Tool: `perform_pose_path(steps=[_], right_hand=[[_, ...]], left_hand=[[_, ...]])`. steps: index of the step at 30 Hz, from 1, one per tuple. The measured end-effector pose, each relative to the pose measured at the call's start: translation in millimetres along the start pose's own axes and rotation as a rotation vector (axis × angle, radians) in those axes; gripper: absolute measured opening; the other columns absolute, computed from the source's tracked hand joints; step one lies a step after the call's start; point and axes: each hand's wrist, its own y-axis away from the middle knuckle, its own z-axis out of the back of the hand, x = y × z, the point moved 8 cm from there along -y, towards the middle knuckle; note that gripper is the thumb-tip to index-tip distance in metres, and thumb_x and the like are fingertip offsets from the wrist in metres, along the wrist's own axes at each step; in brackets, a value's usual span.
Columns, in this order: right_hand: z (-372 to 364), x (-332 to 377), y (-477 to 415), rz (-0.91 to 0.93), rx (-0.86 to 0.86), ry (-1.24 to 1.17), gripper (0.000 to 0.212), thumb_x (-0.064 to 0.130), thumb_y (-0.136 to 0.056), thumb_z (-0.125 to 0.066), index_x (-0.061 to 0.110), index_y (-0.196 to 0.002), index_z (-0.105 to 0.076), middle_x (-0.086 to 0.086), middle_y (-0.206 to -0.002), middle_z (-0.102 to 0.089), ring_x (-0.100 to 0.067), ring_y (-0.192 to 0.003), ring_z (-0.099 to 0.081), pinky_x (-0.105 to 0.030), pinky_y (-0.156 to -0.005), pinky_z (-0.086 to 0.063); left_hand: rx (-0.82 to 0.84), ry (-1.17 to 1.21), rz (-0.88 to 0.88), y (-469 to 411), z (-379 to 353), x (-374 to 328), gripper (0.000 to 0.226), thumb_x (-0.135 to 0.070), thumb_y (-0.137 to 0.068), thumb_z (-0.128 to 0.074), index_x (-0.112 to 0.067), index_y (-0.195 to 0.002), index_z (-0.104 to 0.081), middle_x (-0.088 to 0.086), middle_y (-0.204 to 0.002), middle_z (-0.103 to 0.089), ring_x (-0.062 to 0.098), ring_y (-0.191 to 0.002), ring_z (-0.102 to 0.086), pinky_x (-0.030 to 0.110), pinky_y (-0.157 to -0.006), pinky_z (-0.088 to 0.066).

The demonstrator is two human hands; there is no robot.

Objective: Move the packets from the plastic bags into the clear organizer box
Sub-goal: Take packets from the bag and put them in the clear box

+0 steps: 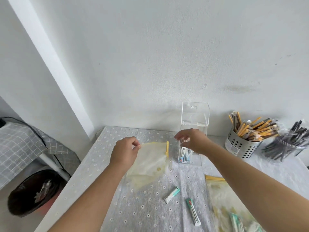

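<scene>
Thin clear plastic with a yellow zip strip is what my left hand (124, 152) has: finger and thumb pinch the strip at one corner of the plastic bag (150, 161), left of centre, and the film sags from there down to the bench (142, 215). The bag looks limp, nearly weightless and close to empty, so I judge it will fold wherever it isn't held; the stiffer zip edge is the place to grip. My right hand (194, 141) hovers in front of the clear organizer box (194, 113), just right of centre, fingers loose and spread with nothing in them that I can make out, though it is a little blurred. The box is rigid and open at the top, and a few packets (184, 155) stand roughly upright, slightly leaning, at its bottom. Two more lie loose in the lower middle. The teal-ended packet (171, 195) runs from lower left to upper right with its teal end uppermost, and the green-ended packet (193, 212) lies steeper, green end toward the top. Both are slim, light sticks, probably slick, best pinched across the middle. A second bag (222, 195) at the lower right holds further packets.
</scene>
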Motion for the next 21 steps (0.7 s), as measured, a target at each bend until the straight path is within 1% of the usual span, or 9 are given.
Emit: perform_pose_path(steps=[2,4,5,7,10,13,15,18,21], right_hand=[[-22.7,16.6,12.0,0.051,0.142,-0.001,0.071,0.010,-0.072,-0.079,0.032,-0.133,-0.051,0.011,-0.124,-0.056,-0.008,-0.106,-0.050,-0.025,-0.096,-0.041],[-45.3,28.1,21.0,0.062,0.254,-0.024,0.083,0.016,-0.068,-0.083,0.032,-0.140,-0.042,0.013,-0.134,-0.047,-0.008,-0.121,-0.043,-0.024,-0.102,-0.033],[-57.2,29.7,22.6,0.058,0.299,-0.075,0.075,0.018,-0.069,-0.082,0.028,-0.135,-0.048,0.012,-0.135,-0.049,-0.009,-0.122,-0.045,-0.023,-0.100,-0.033],[-73.1,34.6,26.1,0.025,0.342,-0.252,0.040,0.017,-0.074,-0.079,0.015,-0.111,-0.066,0.002,-0.116,-0.065,-0.006,-0.102,-0.057,-0.020,-0.090,-0.043],[-84.6,31.6,27.2,-0.063,0.270,-0.509,0.026,0.014,-0.081,-0.073,-0.007,-0.094,-0.067,-0.012,-0.085,-0.070,-0.008,-0.072,-0.057,-0.022,-0.070,-0.051],[-96.7,32.7,28.7,-0.128,0.213,-0.677,0.006,0.011,-0.088,-0.063,0.008,-0.085,-0.066,-0.006,-0.086,-0.071,-0.009,-0.066,-0.062,-0.017,-0.057,-0.044],[-109.0,29.1,26.0,-0.220,0.151,-0.778,0.010,0.011,-0.091,-0.059,0.012,-0.081,-0.062,-0.004,-0.084,-0.072,-0.008,-0.063,-0.066,-0.018,-0.054,-0.049],[-131.1,29.0,22.4,-0.315,0.122,-0.841,0.011,0.011,-0.094,-0.055,0.012,-0.085,-0.061,-0.005,-0.084,-0.072,-0.011,-0.065,-0.068,-0.024,-0.056,-0.051],[-156.9,28.0,16.6,-0.397,0.101,-0.910,0.014,0.009,-0.095,-0.052,0.011,-0.086,-0.061,-0.005,-0.081,-0.070,-0.011,-0.061,-0.068,-0.025,-0.057,-0.052]], left_hand=[[0.060,0.080,0.003,-2.9,4.4,-2.8,0.014,-0.011,-0.085,-0.063,-0.017,-0.072,-0.063,-0.006,-0.073,-0.063,0.021,-0.063,-0.067,0.026,-0.061,-0.047],[0.147,0.184,0.027,-5.3,7.1,-3.3,0.013,-0.008,-0.084,-0.063,-0.014,-0.073,-0.064,-0.001,-0.072,-0.067,0.020,-0.058,-0.068,0.024,-0.055,-0.048],[0.197,0.237,0.059,-5.6,8.2,-0.4,0.011,-0.008,-0.085,-0.064,-0.012,-0.075,-0.065,0.001,-0.073,-0.068,0.018,-0.057,-0.067,0.025,-0.053,-0.049],[0.332,0.364,0.164,-2.3,7.9,10.8,0.005,-0.013,-0.086,-0.065,-0.010,-0.082,-0.067,0.005,-0.080,-0.070,0.015,-0.059,-0.065,0.027,-0.056,-0.051],[0.428,0.663,0.369,5.3,12.3,39.4,0.030,-0.041,-0.089,-0.056,-0.014,-0.097,-0.066,0.007,-0.095,-0.071,0.016,-0.073,-0.069,0.032,-0.068,-0.053],[0.330,1.037,0.522,12.5,14.8,84.6,0.062,-0.069,-0.084,-0.033,-0.020,-0.109,-0.062,0.001,-0.105,-0.070,0.011,-0.081,-0.068,0.034,-0.071,-0.050],[0.344,1.142,0.589,28.4,-2.6,110.9,0.073,-0.075,-0.075,-0.035,-0.020,-0.115,-0.059,0.001,-0.111,-0.066,0.015,-0.086,-0.065,0.038,-0.077,-0.050],[0.386,1.066,0.660,50.0,-35.0,135.6,0.070,-0.060,-0.068,-0.061,-0.021,-0.125,-0.053,0.007,-0.121,-0.061,0.025,-0.101,-0.061,0.045,-0.087,-0.050],[0.302,1.099,0.735,54.3,-53.0,158.5,0.069,-0.034,-0.076,-0.073,-0.023,-0.136,-0.040,0.011,-0.126,-0.057,0.028,-0.104,-0.060,0.041,-0.082,-0.048]])
